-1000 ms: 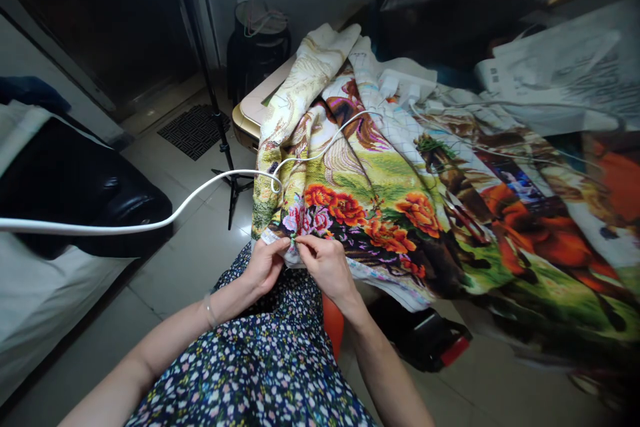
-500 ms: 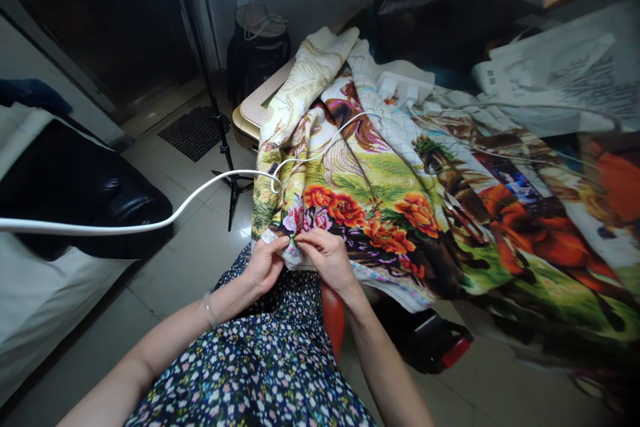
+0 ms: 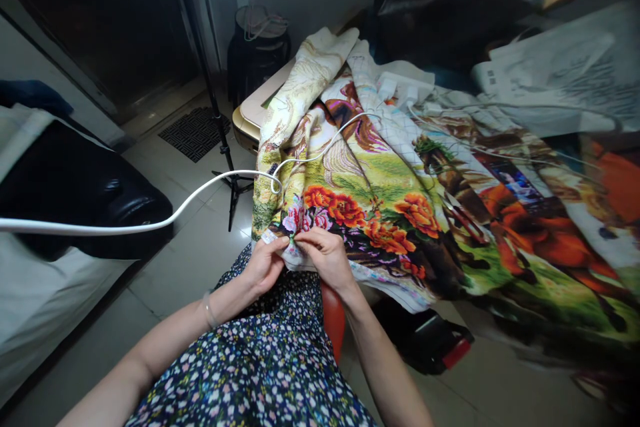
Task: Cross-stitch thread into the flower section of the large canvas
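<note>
Fingers of both hands pinch the near hem of a large embroidered cloth (image 3: pixel 380 207), thumb against forefinger on each side. The left hand (image 3: pixel 264 266) grips the edge from below; the right hand (image 3: pixel 326 257) meets it just beside, fingertips almost touching at a small green spot, too tiny to identify. The cloth, stitched with orange flowers and horses, hangs off a cluttered table down onto a lap in a floral dress (image 3: pixel 260 360). Keeping that hem taut between the two pinches looks like the way to steady fine work there. A white cable (image 3: pixel 150 222) crosses the cloth's left fold.
</note>
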`<action>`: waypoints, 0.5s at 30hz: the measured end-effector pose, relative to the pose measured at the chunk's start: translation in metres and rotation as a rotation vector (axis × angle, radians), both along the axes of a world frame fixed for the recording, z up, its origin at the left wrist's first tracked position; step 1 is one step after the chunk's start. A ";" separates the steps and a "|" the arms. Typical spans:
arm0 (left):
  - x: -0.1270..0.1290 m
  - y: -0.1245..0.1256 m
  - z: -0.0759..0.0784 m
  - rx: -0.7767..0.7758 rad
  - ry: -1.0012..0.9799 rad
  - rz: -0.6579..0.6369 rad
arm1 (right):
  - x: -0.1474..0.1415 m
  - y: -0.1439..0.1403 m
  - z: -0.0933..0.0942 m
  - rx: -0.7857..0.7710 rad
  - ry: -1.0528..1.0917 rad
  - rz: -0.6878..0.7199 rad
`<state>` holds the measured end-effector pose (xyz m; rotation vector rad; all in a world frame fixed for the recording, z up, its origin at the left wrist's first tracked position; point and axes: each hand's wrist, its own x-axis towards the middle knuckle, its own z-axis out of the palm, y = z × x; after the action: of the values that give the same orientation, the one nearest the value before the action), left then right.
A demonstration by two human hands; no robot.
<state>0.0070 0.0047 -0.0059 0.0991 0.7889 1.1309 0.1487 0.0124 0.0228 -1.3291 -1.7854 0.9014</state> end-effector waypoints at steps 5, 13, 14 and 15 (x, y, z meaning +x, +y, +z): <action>0.000 0.000 0.001 0.002 -0.010 0.008 | -0.003 -0.001 0.002 0.016 -0.040 -0.015; 0.002 -0.003 0.004 0.020 0.018 0.000 | -0.018 -0.010 0.011 0.056 -0.236 -0.086; 0.002 -0.003 0.003 0.029 0.028 -0.005 | -0.020 -0.011 0.012 0.062 -0.303 -0.067; 0.002 -0.004 0.003 0.038 0.040 -0.010 | -0.022 -0.012 0.012 0.070 -0.373 -0.053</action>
<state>0.0095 0.0011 -0.0031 0.1573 0.8019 1.1373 0.1263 0.0005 0.0349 -1.5675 -2.0273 0.5826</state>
